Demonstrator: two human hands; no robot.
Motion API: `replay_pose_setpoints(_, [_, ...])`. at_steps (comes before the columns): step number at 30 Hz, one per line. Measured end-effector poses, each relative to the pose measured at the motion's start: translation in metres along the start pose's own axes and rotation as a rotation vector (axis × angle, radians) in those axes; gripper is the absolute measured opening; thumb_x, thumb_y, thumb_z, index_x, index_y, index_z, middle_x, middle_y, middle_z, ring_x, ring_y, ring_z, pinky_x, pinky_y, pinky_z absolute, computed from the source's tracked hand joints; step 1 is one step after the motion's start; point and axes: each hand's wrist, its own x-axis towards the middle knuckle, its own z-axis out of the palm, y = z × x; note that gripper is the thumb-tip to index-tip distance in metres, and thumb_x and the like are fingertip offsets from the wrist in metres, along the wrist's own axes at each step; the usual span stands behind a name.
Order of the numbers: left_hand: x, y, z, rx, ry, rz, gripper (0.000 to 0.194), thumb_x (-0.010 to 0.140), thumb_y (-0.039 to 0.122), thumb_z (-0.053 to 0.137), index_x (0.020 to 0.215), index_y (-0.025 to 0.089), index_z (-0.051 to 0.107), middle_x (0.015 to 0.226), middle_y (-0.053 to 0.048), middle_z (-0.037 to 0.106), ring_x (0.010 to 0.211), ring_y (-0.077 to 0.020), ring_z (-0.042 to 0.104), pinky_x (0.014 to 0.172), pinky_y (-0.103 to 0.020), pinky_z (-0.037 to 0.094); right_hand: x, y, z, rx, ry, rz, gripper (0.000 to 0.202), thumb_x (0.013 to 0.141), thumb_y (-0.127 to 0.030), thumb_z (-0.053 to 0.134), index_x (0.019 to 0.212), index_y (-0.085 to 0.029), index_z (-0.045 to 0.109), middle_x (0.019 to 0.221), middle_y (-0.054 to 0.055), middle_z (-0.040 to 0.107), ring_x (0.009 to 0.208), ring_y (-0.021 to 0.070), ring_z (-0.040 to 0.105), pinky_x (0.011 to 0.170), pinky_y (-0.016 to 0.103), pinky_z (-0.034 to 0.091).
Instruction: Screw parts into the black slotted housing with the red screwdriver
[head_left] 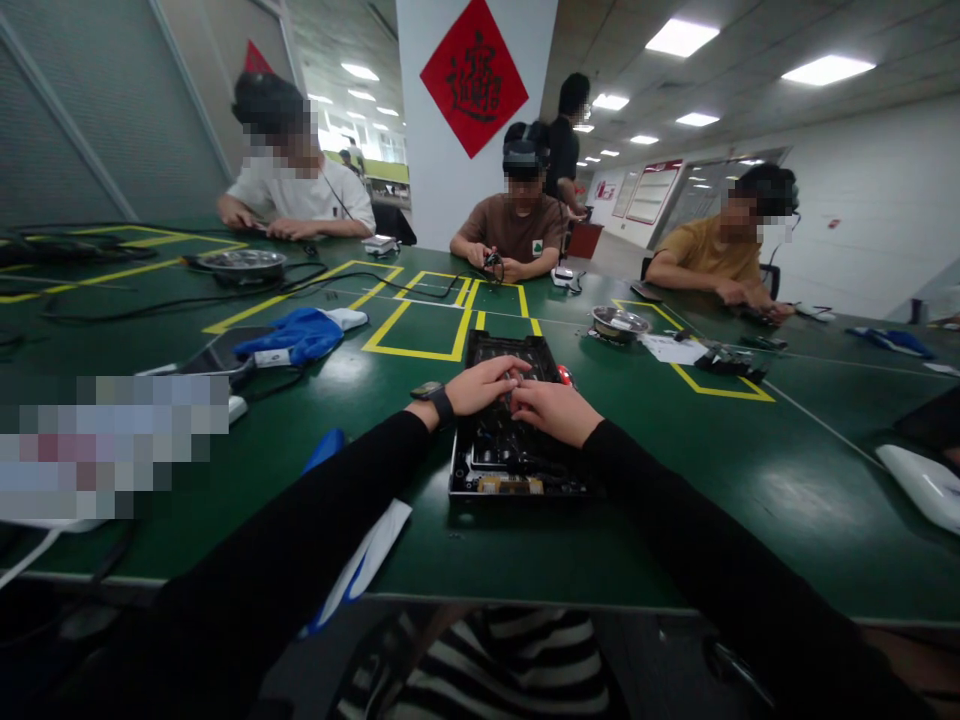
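Note:
In front of me on the table lies an open black electronic device casing (491, 440) with dark rounded shapes inside. A strip with a yellowish part shows along its near edge. My left hand (484, 385), with a black watch (433, 400) on the wrist, reaches over the casing from the left, its fingers bent together. From the other side my right hand (555, 408) comes in with curled fingers. The fingertips of both hands meet above the casing's middle; whatever they grip is too small or hidden to make out. A red round thing (565, 376) sits beside the casing's right side.
Blue gloves (300, 335) lie to the left. Metal bowls (619, 322) stand on the green table (420, 545), which has yellow tape outlines. A white object (922, 488) rests at the right edge. Several people sit across, their hands at small things.

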Motion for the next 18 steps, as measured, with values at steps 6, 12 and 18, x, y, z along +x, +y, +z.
replay_pose_setpoints(6, [-0.001, 0.001, -0.002, -0.003, 0.002, 0.016, 0.038, 0.083, 0.022, 0.042, 0.121, 0.017, 0.047, 0.096, -0.004, 0.057, 0.08, -0.0138, 0.053, 0.081, -0.031, 0.041, 0.002, -0.015, -0.028, 0.24, 0.023, -0.041, 0.01, 0.082, -0.021, 0.052, 0.081, -0.015, 0.059, 0.083, 0.004, 0.059, 0.079, 0.0135, 0.053, 0.073, 0.025, 0.039])
replay_pose_setpoints(12, [-0.001, 0.004, -0.004, 0.013, 0.013, 0.025, 0.037, 0.086, 0.028, 0.039, 0.119, 0.016, 0.05, 0.1, -0.006, 0.058, 0.086, -0.0155, 0.053, 0.084, -0.032, 0.04, 0.006, -0.049, -0.046, 0.529, -0.311, -0.126, 0.013, 0.079, -0.022, 0.056, 0.083, -0.012, 0.063, 0.076, 0.003, 0.062, 0.067, 0.0108, 0.052, 0.062, 0.022, 0.039])
replay_pose_setpoints(18, [-0.002, 0.003, -0.002, -0.012, -0.015, -0.036, 0.039, 0.088, 0.032, 0.035, 0.121, 0.016, 0.047, 0.096, -0.005, 0.058, 0.064, -0.0091, 0.052, 0.07, -0.027, 0.043, 0.021, -0.055, -0.035, 0.522, -0.515, -0.122, 0.017, 0.078, -0.022, 0.056, 0.087, -0.01, 0.064, 0.078, 0.003, 0.064, 0.066, 0.0097, 0.052, 0.06, 0.02, 0.039])
